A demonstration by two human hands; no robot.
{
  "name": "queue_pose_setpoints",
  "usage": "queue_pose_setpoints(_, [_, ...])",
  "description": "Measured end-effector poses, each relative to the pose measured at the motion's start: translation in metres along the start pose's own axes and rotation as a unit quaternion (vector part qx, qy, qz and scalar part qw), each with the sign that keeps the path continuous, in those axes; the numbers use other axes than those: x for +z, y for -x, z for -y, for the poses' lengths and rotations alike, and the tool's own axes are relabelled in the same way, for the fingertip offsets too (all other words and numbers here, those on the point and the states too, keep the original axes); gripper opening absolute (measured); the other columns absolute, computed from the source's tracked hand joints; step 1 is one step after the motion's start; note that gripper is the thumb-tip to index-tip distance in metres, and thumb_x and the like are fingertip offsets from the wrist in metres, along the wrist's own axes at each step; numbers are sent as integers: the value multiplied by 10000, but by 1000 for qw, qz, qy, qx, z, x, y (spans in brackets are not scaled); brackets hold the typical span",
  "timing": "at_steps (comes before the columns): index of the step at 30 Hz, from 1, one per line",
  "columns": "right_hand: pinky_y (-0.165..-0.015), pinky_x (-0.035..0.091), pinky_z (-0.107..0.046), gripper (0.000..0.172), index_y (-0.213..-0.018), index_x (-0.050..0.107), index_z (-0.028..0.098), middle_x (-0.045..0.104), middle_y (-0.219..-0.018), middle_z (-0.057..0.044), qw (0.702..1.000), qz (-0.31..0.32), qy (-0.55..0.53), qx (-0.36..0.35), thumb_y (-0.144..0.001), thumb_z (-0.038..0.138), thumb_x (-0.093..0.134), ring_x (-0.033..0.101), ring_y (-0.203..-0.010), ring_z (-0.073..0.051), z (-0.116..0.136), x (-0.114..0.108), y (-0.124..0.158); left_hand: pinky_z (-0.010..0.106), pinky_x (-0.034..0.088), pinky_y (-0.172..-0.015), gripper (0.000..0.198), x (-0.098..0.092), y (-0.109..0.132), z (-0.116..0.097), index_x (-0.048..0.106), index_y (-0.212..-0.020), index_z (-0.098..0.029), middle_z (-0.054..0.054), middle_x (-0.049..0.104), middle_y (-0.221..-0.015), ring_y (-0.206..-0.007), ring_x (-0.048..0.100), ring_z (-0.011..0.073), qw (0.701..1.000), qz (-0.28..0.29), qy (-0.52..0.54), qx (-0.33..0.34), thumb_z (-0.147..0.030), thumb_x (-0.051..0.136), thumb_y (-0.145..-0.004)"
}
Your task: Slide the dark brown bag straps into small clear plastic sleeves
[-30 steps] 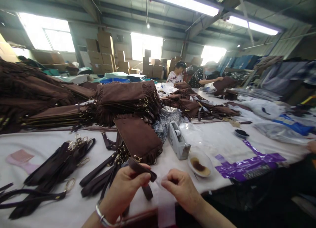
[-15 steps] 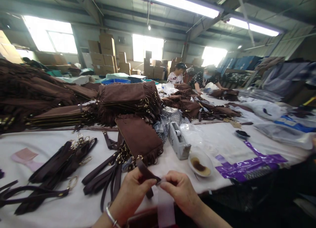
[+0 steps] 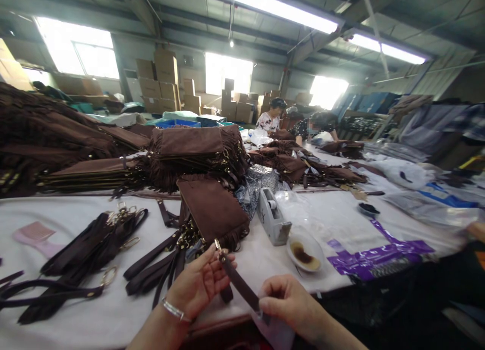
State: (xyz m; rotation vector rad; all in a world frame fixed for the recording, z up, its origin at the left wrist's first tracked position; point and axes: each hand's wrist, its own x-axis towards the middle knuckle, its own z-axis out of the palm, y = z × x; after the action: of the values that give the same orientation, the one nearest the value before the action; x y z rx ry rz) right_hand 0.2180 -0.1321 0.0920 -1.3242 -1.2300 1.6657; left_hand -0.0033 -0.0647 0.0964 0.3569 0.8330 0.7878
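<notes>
A dark brown strap (image 3: 240, 284) with a gold-coloured clasp stretches between my two hands, above the near edge of the table. My left hand (image 3: 200, 279), palm turned up, holds the clasp end at the thumb and fingertips; the other fingers are loosely curled. At the strap's lower end my right hand (image 3: 284, 302) pinches it together with a pale, thin cloth or sheet (image 3: 278, 332) that hangs below. Just beyond my left hand lies a brown fringed pouch (image 3: 214, 208). More brown straps (image 3: 155, 266) with metal fittings lie beside that hand.
A grey tape dispenser (image 3: 273, 218) and a white dish (image 3: 305, 254) with brown residue stand right of the pouch. Purple plastic (image 3: 379, 256) lies farther right. Stacked brown pouches (image 3: 189, 143) rise behind. A pink brush (image 3: 38, 239) is at left. Two people (image 3: 271, 120) work across the table.
My right hand has moved down and slightly right with the strap's end. My left hand has turned palm up, its fingers looser, and the strap is now drawn out straight.
</notes>
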Motion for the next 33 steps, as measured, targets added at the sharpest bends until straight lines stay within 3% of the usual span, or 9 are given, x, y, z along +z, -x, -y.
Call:
queue_pose_setpoints(2, [-584,416,-237,175,-682,691,103,686,-655,-55,1000,3,8,12,-655,271,729,584,-597,-140,-6,-4,5,263,545,-642,214,2,-11,-2,634,-928,-140,98,723,-924,-814,689,179,998,-64,12,22,-302,670,-793])
queue_pose_setpoints(5, [-543,365,-222,174,-654,685,112,630,-573,-15,996,-55,67,-3,-699,280,676,531,-557,-118,-11,-2,4,251,550,-603,127,9,-27,4,616,-866,-161,56,725,-816,-729,697,164,989,-132,23,65,-178,691,-764])
queue_pose_setpoints(8, [-510,312,-226,244,-588,659,126,544,-501,15,979,-134,151,-42,-762,284,590,466,-525,-107,-10,6,-9,268,566,-647,121,15,-35,12,617,-883,-157,80,732,-864,-786,708,186,986,-140,35,83,-174,675,-778])
queue_pose_setpoints(13, [-578,363,-240,239,-594,665,148,612,-596,-12,938,-207,245,-131,-771,269,562,532,-614,-138,7,21,-43,290,559,-694,144,23,-34,13,621,-946,-144,127,720,-990,-891,699,221,987,-118,45,103,-233,618,-832])
queue_pose_setpoints(18, [-635,401,-249,254,-668,719,155,683,-673,-41,923,-215,255,-193,-800,269,534,584,-668,-155,28,38,-77,230,493,-589,202,23,-35,18,651,-966,-161,58,712,-864,-716,659,132,989,-94,42,108,-313,616,-838])
queue_pose_setpoints(21, [-590,405,-241,293,-638,708,145,677,-623,-40,934,-210,229,-176,-802,319,538,582,-628,-154,31,43,-94,218,451,-557,275,15,-33,20,662,-967,-184,1,668,-734,-605,598,96,992,-67,25,103,-403,652,-801])
queue_pose_setpoints(23, [-566,401,-236,298,-637,702,139,666,-597,-32,942,-206,210,-164,-792,343,549,574,-602,-150,29,42,-100,238,468,-615,348,7,-30,16,655,-991,-193,22,689,-811,-682,628,117,994,-55,12,94,-468,658,-777])
queue_pose_setpoints(27, [-550,394,-232,270,-628,692,133,654,-585,-27,944,-204,203,-160,-767,324,561,566,-591,-148,23,40,-104,301,487,-716,398,-7,-27,1,633,-961,-178,99,702,-1004,-844,662,185,987,-109,5,114,-510,669,-746])
queue_pose_setpoints(33, [-587,417,-240,270,-642,703,141,671,-618,-32,942,-189,212,-176,-769,331,560,581,-629,-160,30,47,-111,265,461,-651,316,-9,-36,-2,633,-837,-161,50,698,-828,-723,643,147,974,-158,-5,163,-374,780,-658])
